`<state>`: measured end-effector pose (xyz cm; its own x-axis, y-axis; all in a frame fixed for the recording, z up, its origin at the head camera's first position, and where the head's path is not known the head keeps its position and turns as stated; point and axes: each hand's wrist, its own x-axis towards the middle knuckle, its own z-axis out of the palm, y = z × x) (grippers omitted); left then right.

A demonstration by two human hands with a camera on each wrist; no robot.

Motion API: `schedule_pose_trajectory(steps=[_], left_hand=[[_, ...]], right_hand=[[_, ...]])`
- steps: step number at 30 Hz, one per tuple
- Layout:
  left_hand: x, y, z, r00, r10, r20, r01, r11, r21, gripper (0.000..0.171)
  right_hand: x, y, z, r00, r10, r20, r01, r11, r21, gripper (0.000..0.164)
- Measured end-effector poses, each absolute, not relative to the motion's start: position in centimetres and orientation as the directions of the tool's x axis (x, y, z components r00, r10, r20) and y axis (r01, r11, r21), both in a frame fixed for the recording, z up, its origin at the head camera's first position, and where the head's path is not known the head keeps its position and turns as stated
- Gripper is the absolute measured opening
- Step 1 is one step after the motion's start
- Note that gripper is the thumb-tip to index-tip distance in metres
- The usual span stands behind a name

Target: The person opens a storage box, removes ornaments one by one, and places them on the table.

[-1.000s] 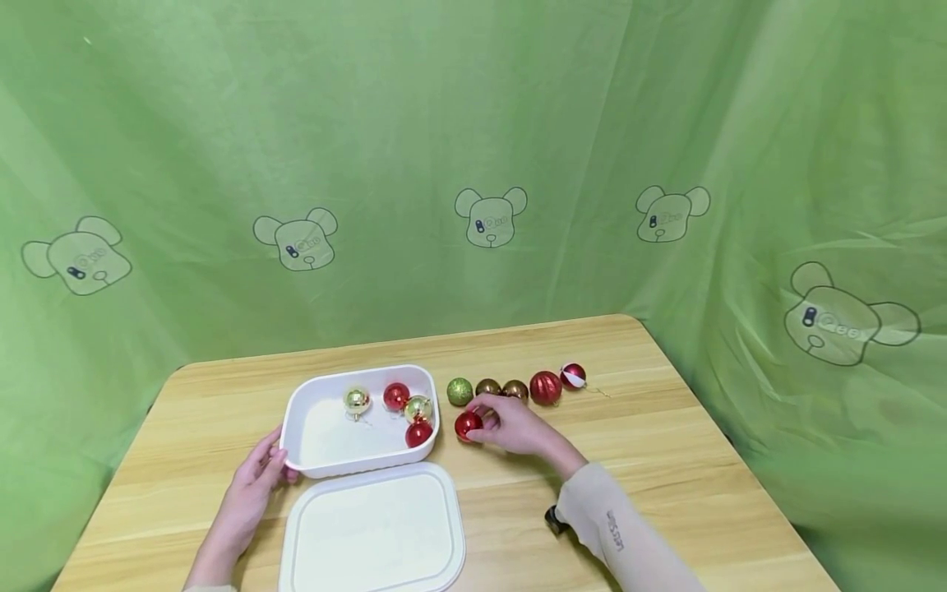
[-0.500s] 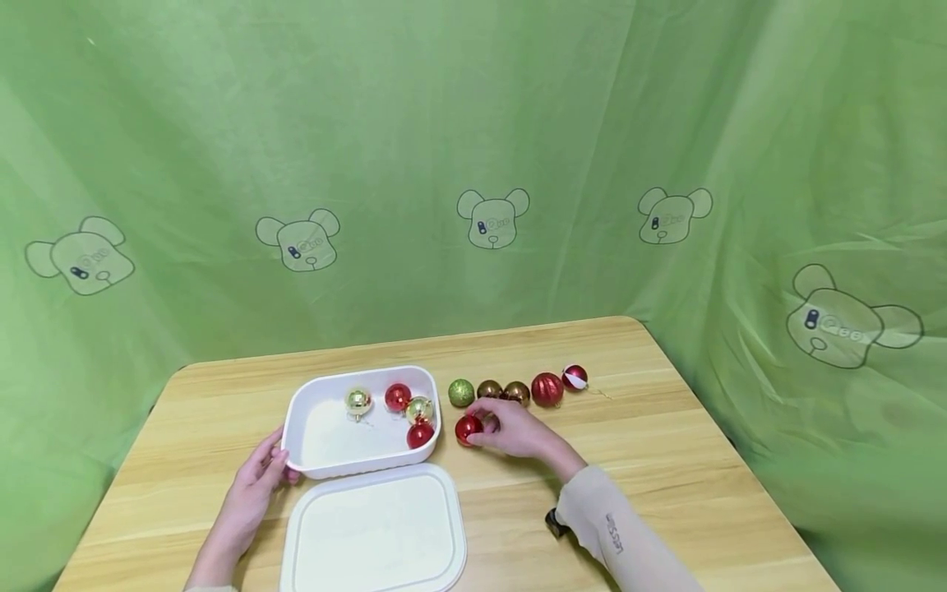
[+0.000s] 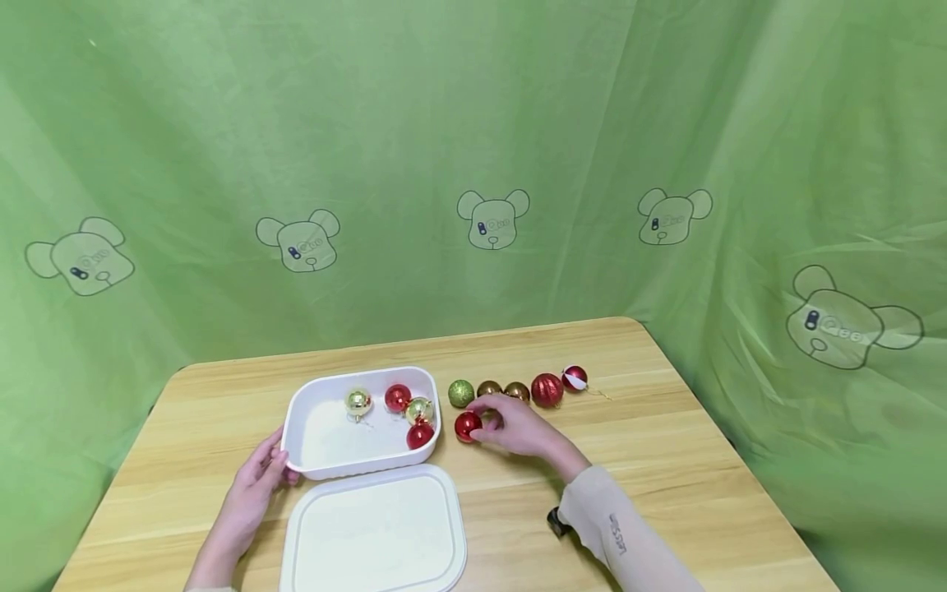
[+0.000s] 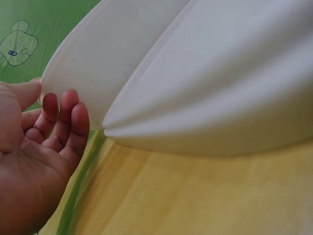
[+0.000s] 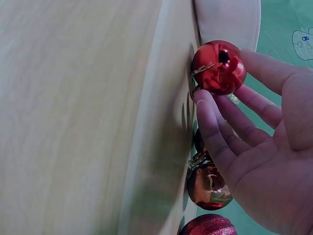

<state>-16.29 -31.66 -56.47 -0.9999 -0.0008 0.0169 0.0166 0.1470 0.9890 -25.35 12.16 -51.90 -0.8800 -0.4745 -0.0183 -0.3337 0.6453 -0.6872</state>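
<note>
A shiny red Christmas ball (image 3: 467, 427) is held between the thumb and fingers of my right hand (image 3: 514, 426), just right of the white plastic box (image 3: 318, 473). In the right wrist view the red ball (image 5: 218, 67) shows a gold cord, and it sits close to the tabletop. My left hand (image 3: 255, 485) holds the box at its near left corner; in the left wrist view its bent fingers (image 4: 78, 120) lie against the outer wall. Inside the box are two gold balls (image 3: 358, 401) and two red balls (image 3: 397, 398).
A white lid (image 3: 373, 530) lies flat in front of the box. Behind my right hand runs a row with a green glitter ball (image 3: 461, 393), two brown balls (image 3: 517, 392), a ridged red ball (image 3: 547, 390) and a red-and-white ball (image 3: 575, 377). Green curtain surrounds the wooden table (image 3: 666, 493).
</note>
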Motion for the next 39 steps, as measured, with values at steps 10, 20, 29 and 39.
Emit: schedule_pose_trajectory(steps=[10, 20, 29, 39], left_hand=[[-16.4, -31.7, -56.5, -1.000, -0.006, 0.007, 0.006, 0.158, 0.987, 0.060], [-16.3, -31.6, -56.4, -1.000, -0.003, 0.004, 0.004, 0.148, 0.989, 0.060], [-16.3, -31.6, -56.0, -1.000, -0.010, -0.005, -0.006, 0.152, 0.988, 0.059], [-16.3, -31.5, -56.1, -1.000, -0.008, -0.003, -0.004, 0.153, 0.988, 0.058]], right_hand=[[-25.5, 12.5, -51.4, -0.886, -0.463, -0.013, -0.327, 0.645, -0.691, 0.050], [-25.4, 12.5, -50.9, -0.893, -0.450, -0.018, -0.311, 0.646, -0.697, 0.048], [-25.3, 11.3, -49.2, -0.887, -0.458, 0.053, -0.349, 0.591, -0.727, 0.046], [-26.0, 5.3, -48.1, -0.857, -0.504, 0.108, -0.400, 0.518, -0.756, 0.047]])
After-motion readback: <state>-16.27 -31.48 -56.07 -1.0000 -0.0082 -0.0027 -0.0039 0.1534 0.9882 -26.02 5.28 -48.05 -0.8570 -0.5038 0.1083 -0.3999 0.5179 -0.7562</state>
